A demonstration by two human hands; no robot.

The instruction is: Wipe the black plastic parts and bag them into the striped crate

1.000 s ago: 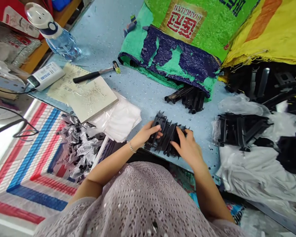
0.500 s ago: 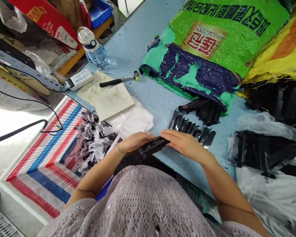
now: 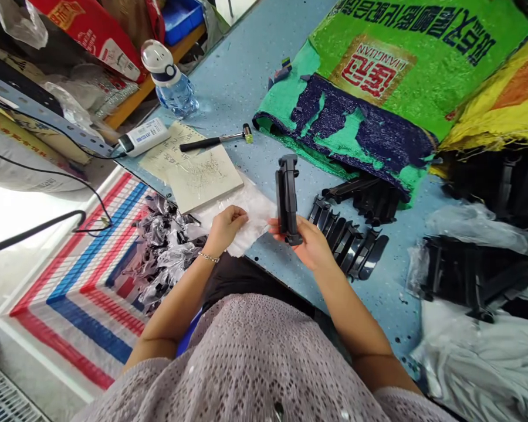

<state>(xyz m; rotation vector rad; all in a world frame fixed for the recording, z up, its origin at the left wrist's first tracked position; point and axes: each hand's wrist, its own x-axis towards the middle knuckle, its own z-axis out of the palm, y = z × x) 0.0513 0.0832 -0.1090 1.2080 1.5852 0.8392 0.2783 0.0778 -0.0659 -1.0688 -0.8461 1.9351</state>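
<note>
My right hand (image 3: 310,241) grips a long black plastic part (image 3: 287,196) near its lower end and holds it upright above the table. My left hand (image 3: 227,228) is closed, thumb and forefinger pinched together on the thin clear plastic bags (image 3: 250,220) at the table's front edge. Its other fingers are curled and partly hidden. Right of my right hand, several black plastic parts (image 3: 345,237) lie in a row. More black parts (image 3: 376,202) stick out of the mouth of a green woven sack (image 3: 369,111).
A hammer (image 3: 215,140) rests by a cream-coloured pad (image 3: 205,179), with a water bottle (image 3: 173,82) behind. Left and below, bagged black parts (image 3: 167,252) fill a striped container (image 3: 79,299). Clear bags with black parts (image 3: 475,269) lie at right.
The black plastic part was low between both hands; now it stands upright in my right hand, farther from my body. My left hand has left it and moved onto the plastic bags.
</note>
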